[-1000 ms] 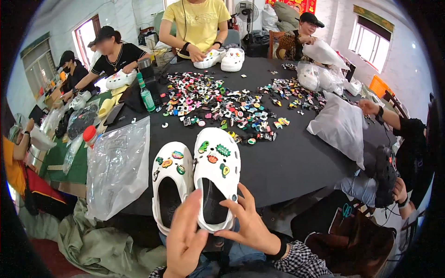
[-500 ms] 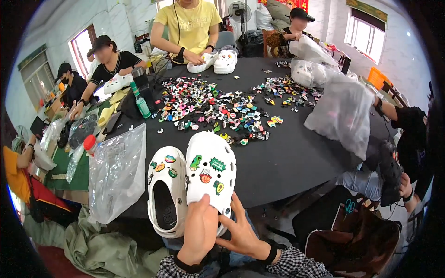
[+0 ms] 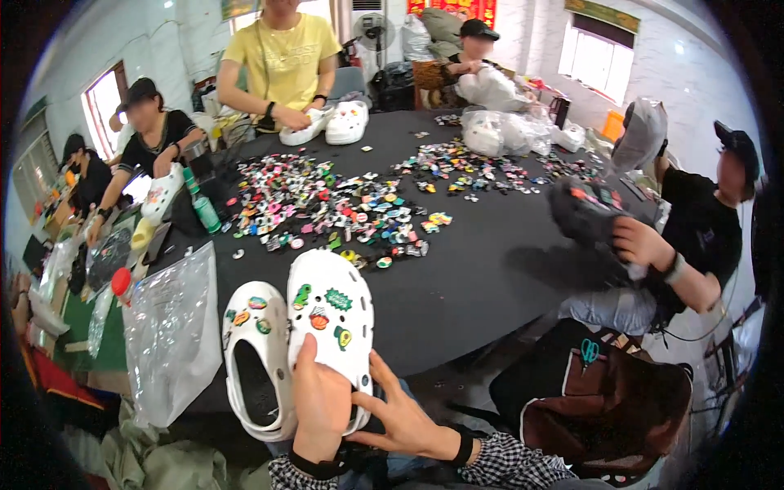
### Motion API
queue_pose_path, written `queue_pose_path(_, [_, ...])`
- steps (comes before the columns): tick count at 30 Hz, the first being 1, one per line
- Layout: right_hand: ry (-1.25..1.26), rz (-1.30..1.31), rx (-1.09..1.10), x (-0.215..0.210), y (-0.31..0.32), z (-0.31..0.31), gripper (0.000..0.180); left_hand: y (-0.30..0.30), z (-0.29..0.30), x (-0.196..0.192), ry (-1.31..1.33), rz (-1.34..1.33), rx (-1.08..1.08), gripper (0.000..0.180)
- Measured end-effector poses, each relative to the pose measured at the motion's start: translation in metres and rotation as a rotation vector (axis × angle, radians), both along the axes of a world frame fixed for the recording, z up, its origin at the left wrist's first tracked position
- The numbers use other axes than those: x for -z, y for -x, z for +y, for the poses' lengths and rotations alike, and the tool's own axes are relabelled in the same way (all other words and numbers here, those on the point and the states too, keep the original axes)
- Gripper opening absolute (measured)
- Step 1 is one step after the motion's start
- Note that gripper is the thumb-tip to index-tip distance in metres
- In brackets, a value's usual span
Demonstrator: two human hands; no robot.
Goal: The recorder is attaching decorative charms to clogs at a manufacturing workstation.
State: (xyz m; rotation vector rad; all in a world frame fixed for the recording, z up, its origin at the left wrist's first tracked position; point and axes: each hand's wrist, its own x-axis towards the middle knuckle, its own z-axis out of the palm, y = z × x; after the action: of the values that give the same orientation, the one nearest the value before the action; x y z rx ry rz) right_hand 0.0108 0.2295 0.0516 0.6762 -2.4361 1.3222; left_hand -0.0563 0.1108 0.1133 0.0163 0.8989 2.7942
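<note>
A: White foam clog (image 3: 333, 327), nearest to me, is in both hands. Left hand (image 3: 320, 400) lies over its heel end, fingers closed around it. Right hand (image 3: 402, 412) cups it from below on the right side, fingers spread against the edge.

B: Where is it sitting?

A: At the near edge of the black table (image 3: 490, 269), toe pointing away, raised a bit off the surface, as far as I can tell. Several coloured charms already sit in the holes on top, so I judge this one mostly dressed.

B: And its pair?

A: Second white clog (image 3: 255, 359) lies just beside it on the left, flat on the table, also with a few charms near the toe. Neither hand touches it. I read both shoes as decorated, perhaps with spots left to fill.

B: Anything else close?

A: Clear plastic bag (image 3: 171, 335) left of the pair. Farther out, a big heap of loose charms (image 3: 327, 204) in mid-table, well apart from my hands. Beyond it other people handle their own white clogs.
</note>
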Motion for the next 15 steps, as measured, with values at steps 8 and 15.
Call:
queue_pose_path(8, [0.033, -0.15, -0.203, -0.041, 0.007, 0.061, 0.057, -0.001, 0.003, 0.0, -0.057, 0.012, -0.037, 0.05])
queue_pose_path(15, [-0.189, 0.001, 0.072, -0.113, 0.056, 0.112, 0.018, -0.004, 0.006, -0.001, -0.036, -0.011, -0.146, 0.05])
